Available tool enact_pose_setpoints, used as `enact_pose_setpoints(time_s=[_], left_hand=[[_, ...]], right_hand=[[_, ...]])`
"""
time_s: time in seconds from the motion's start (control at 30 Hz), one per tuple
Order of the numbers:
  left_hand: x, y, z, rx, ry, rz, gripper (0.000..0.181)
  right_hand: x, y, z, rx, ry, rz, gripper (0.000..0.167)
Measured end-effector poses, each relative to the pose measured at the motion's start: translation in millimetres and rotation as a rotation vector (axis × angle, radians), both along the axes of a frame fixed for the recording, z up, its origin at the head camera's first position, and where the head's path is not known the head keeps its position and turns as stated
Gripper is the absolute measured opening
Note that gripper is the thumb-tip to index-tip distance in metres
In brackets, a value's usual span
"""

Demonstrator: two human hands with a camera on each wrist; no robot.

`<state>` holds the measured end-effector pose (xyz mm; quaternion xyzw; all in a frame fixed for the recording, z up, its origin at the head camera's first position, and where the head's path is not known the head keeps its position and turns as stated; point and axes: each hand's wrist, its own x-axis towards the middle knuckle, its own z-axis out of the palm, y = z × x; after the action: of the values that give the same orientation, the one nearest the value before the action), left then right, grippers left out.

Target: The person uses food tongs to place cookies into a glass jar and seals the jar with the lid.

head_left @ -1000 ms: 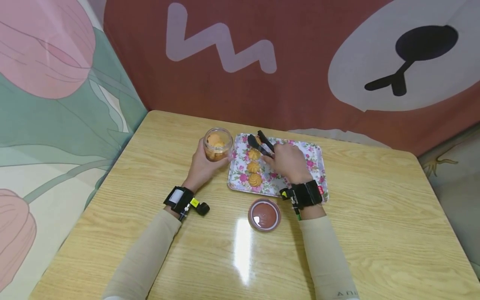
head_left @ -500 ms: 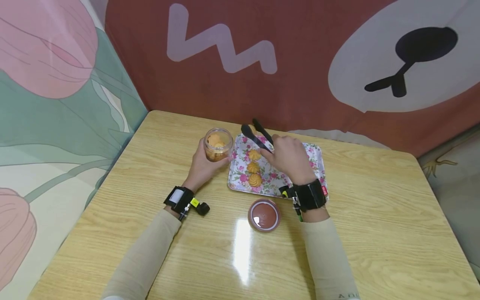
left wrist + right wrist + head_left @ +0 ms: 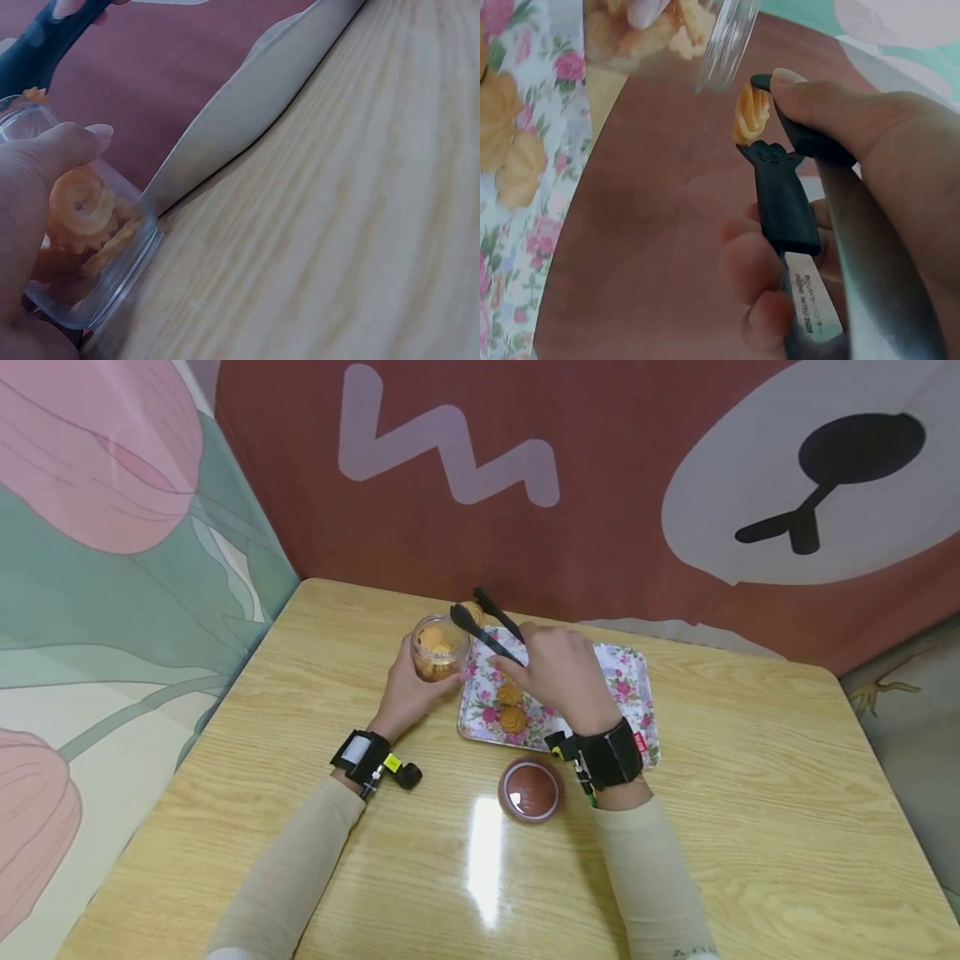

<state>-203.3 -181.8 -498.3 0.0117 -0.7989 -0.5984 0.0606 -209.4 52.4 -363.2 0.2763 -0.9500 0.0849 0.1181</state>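
My left hand [image 3: 414,692] grips a clear jar [image 3: 438,670] from its left side; several swirled cookies [image 3: 79,206] lie inside it. In my right hand [image 3: 566,677] is a pair of black-tipped tongs [image 3: 491,639], with the thumb on one arm and fingers round the other. A single cookie [image 3: 751,114] is pinched between the tong tips, close to the jar's open mouth and a little right of it in the head view. Below the tongs, more cookies [image 3: 513,720] rest on a flowered tray [image 3: 626,693], partly hidden by the right hand.
A round reddish-brown lid [image 3: 531,790] lies on the wooden table [image 3: 750,793], in front of the tray. Behind the table's far edge stands a brown wall [image 3: 420,543] with a cartoon print. Both wrists wear black camera straps [image 3: 603,756].
The tongs have lifted the farthest cookie off the tray and carried it left to beside the jar's rim. My left hand and the jar stay nearly in place.
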Motion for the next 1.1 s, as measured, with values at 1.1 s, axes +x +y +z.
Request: enact_pose_setpoints(time_s=[1.1], left_hand=[[-0.8, 0.3, -1.9, 0.011, 0.025, 0.002, 0.100]], right_hand=[[3.7, -7.4, -0.1, -0.044, -0.124, 0.040, 0.053]])
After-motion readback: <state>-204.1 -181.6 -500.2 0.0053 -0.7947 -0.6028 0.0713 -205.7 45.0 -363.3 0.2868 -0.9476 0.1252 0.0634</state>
